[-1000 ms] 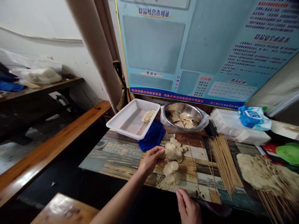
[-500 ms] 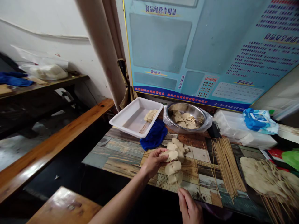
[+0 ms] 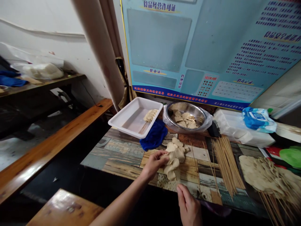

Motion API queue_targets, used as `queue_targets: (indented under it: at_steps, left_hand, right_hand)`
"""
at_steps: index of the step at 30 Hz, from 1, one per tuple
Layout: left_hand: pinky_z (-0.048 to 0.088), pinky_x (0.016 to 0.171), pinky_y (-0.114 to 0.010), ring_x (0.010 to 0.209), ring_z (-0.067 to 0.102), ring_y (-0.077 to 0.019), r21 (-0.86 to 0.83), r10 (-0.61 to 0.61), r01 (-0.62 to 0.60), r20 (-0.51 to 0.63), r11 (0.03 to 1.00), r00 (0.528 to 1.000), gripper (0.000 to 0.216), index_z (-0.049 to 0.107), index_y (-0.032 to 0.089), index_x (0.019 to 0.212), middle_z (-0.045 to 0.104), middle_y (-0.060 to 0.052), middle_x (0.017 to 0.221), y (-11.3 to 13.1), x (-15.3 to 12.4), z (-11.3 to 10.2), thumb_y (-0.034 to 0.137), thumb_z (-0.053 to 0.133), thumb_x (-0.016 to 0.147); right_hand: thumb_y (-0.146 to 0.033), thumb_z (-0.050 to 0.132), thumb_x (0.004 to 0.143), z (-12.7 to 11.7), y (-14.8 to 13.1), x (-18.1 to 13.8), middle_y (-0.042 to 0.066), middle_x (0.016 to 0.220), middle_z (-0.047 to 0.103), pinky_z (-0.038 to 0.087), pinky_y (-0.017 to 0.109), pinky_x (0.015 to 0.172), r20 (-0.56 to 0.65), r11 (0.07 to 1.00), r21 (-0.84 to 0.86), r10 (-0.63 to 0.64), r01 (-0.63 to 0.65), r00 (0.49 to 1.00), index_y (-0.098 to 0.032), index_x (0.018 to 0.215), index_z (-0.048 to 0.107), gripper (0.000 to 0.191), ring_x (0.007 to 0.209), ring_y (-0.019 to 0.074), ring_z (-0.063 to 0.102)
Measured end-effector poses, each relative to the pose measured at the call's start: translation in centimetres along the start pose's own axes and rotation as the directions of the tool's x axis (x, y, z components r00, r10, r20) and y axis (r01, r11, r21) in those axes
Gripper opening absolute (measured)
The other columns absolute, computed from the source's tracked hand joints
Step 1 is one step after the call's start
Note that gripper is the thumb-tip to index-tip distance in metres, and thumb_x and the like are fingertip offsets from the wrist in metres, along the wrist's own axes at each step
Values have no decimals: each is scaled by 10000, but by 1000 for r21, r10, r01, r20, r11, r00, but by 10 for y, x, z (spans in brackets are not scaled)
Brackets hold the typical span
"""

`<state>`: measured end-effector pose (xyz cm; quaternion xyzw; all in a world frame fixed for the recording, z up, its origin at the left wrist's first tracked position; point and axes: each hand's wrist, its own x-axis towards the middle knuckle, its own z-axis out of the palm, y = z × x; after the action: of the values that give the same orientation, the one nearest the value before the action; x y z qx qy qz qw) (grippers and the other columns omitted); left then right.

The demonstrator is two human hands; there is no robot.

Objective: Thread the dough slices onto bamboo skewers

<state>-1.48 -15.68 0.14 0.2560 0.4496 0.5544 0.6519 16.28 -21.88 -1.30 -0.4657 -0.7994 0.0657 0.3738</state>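
My left hand [image 3: 154, 164] is closed, its thumb and fingers pinching the edge of a thin, floppy beige food slice [image 3: 172, 157]. Below it, more folded slices [image 3: 171, 171] sit threaded in a row on a bamboo skewer. My right hand [image 3: 189, 202] is closed round the skewer's lower end near the table's front edge; most of that stick is hidden by the slices and fingers. Just beyond lies a small pile of loose slices [image 3: 175, 143] on the wood-patterned table [image 3: 127, 160].
At the back stand a white tray [image 3: 122, 121] holding finished skewers and a steel bowl [image 3: 169, 110] of slices. A blue cloth [image 3: 154, 136] lies between. To the right are bare bamboo skewers [image 3: 227, 166], a heap of loaded skewers [image 3: 265, 175] and a wipes pack [image 3: 257, 119].
The slice in my left hand has gone from lying flat to folded, against the row on the skewer. My right hand has shifted slightly left and up. The whole view has moved a little.
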Motion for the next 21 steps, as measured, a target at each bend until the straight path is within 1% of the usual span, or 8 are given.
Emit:
queue_targets:
  at_steps: [3, 5, 10, 13, 15, 16, 19, 21]
  left_hand:
    - [376, 479, -178, 505, 491, -67, -23, -66, 68, 76, 997, 995, 340, 630, 120, 773, 577, 15, 630, 2, -1, -6, 347, 793, 578]
    - [393, 496, -180, 511, 495, -65, -93, -94, 104, 110, 990, 990, 309, 634, 119, 748, 574, 12, 627, 1, -3, -6, 345, 784, 600]
    - [441, 595, -198, 641, 589, -107, -206, -130, 167, 182, 964, 975, 368, 655, 133, 891, 654, -34, 777, -9, -6, -3, 272, 806, 586]
    - [385, 493, -171, 463, 501, -54, -212, -122, 155, 161, 965, 979, 238, 650, 118, 743, 604, 8, 587, -13, -6, -2, 283, 779, 630]
    - [369, 471, -175, 409, 458, -45, -235, -111, 147, 161, 961, 981, 217, 638, 111, 674, 567, 20, 513, -13, -6, -2, 293, 756, 659]
    - [396, 507, -184, 446, 498, -60, -257, -107, 148, 166, 955, 980, 212, 646, 109, 692, 590, 5, 541, -14, -6, -1, 292, 750, 667]
    - [465, 693, -234, 712, 629, -149, -333, -124, 179, 177, 926, 976, 272, 669, 108, 861, 681, -65, 777, -13, -9, 1, 305, 733, 683]
    - [481, 726, -263, 787, 644, -181, -365, -171, 230, 187, 902, 967, 321, 655, 120, 932, 688, -80, 857, -13, -11, 3, 325, 720, 695]
  right_hand:
    - [-336, 271, 992, -2, -1, 1, 89, 742, 760, 570, 172, 573, 13, 999, 31, -10, 10, 1000, -153, 851, 707, 493, 632, 173, 734]
    - [-332, 274, 990, -2, -1, 0, 87, 735, 759, 571, 173, 569, 19, 999, 50, -8, 7, 1000, -158, 852, 709, 489, 627, 173, 733]
    - [-340, 280, 989, -2, 0, -3, 87, 735, 760, 569, 172, 565, 17, 999, 51, 8, -9, 1000, -157, 856, 709, 485, 621, 175, 733]
    - [-351, 281, 991, -2, 1, -5, 74, 729, 760, 563, 160, 576, 36, 998, 58, 18, -20, 999, -161, 849, 702, 483, 613, 161, 731]
    - [-353, 281, 991, -1, 1, -5, 75, 728, 759, 561, 155, 590, 35, 998, 68, 16, -18, 999, -152, 848, 697, 484, 618, 158, 731]
    - [-351, 283, 991, -1, 1, -6, 79, 728, 759, 560, 154, 592, 30, 997, 71, 12, -15, 999, -145, 849, 695, 483, 622, 160, 732]
    - [-340, 287, 992, 0, 0, -5, 92, 735, 758, 560, 161, 594, 23, 997, 73, 5, -7, 1000, -125, 854, 691, 477, 633, 167, 733]
    - [-336, 282, 993, 0, -1, -5, 95, 737, 757, 559, 164, 592, 30, 997, 76, 5, -7, 1000, -121, 855, 688, 480, 632, 168, 733]
